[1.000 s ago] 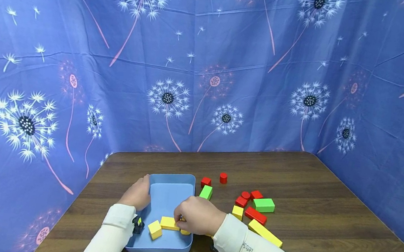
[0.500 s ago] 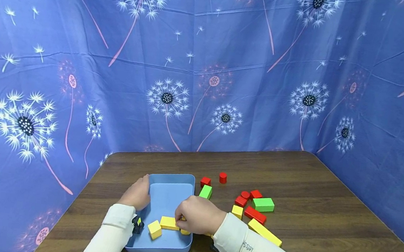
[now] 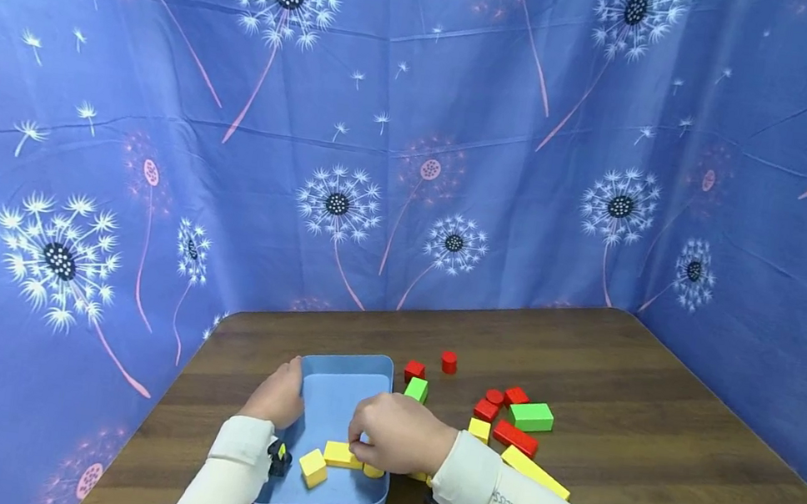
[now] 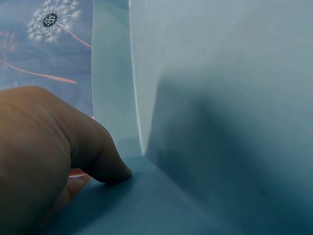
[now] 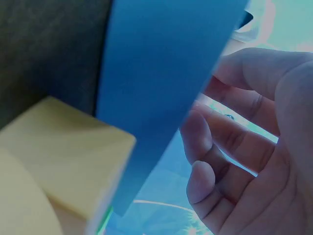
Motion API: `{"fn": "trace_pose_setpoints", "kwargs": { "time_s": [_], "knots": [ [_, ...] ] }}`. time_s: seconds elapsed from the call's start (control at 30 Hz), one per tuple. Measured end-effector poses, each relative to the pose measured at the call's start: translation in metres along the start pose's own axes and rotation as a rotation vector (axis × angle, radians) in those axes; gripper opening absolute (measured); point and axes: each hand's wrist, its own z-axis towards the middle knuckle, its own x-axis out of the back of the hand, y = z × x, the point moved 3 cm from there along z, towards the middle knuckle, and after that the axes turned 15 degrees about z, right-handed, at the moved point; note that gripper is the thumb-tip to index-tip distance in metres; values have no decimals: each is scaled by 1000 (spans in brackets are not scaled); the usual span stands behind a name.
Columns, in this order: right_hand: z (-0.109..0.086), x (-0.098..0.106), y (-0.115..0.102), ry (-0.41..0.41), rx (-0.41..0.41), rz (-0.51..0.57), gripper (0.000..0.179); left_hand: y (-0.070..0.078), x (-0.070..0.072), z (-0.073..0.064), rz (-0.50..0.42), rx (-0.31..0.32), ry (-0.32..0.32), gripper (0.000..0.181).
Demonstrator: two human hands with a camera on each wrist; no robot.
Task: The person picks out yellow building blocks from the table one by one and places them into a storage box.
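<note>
My left hand [image 3: 278, 395] grips the left wall of a shallow blue tray [image 3: 336, 368]. In the left wrist view, the thumb [image 4: 105, 156] lies inside that wall and the other fingers are behind it. My right hand [image 3: 399, 435] hovers over the tray's right edge, its fingers loosely bent. Nothing shows between them in the right wrist view, though some fingertips hide behind the tray wall [image 5: 151, 73]. Below this hand lie a yellow oblong block [image 3: 342, 455] and a partly covered yellow piece [image 3: 372, 472]. A yellow cube [image 3: 313, 468] sits to their left in the tray.
Right of the tray, on the wooden table [image 3: 621, 447], lie several red blocks [image 3: 515, 438], two green blocks [image 3: 531, 416] and yellow ones, including a long bar [image 3: 535, 472]. More yellow blocks [image 5: 73, 152] lie beside the tray under the right wrist. A blue curtain [image 3: 420, 119] hangs behind.
The head view has shifted slightly, so everything sits a little lower. My right thumb and finger have parted slightly, and the yellow seen between them is gone. The left hand keeps its hold.
</note>
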Motion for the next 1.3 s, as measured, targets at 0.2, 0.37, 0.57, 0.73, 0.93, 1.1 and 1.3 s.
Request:
{"fn": "trace_pose_setpoints", "kwargs": {
  "time_s": [0.2, 0.37, 0.57, 0.73, 0.93, 1.1, 1.3],
  "knots": [
    [-10, 8, 4, 3, -5, 2, 9, 3, -2, -1, 12, 3, 6, 68],
    [-21, 18, 7, 26, -12, -29, 9, 3, 1, 0, 17, -1, 6, 68],
    [-38, 29, 11, 69, -32, -81, 8, 3, 2, 0, 13, -4, 3, 67],
    [-52, 35, 13, 91, -54, -74, 8, 2, 1, -1, 9, -3, 2, 67],
    [-67, 39, 19, 149, -51, -86, 8, 2, 0, 2, 20, -33, 19, 67],
    [-70, 36, 25, 186, -42, -92, 9, 3, -2, 4, 20, -37, 24, 67],
    [-66, 25, 29, 204, -34, -184, 13, -4, -1, -3, 27, -50, 19, 66]
  ]
}}
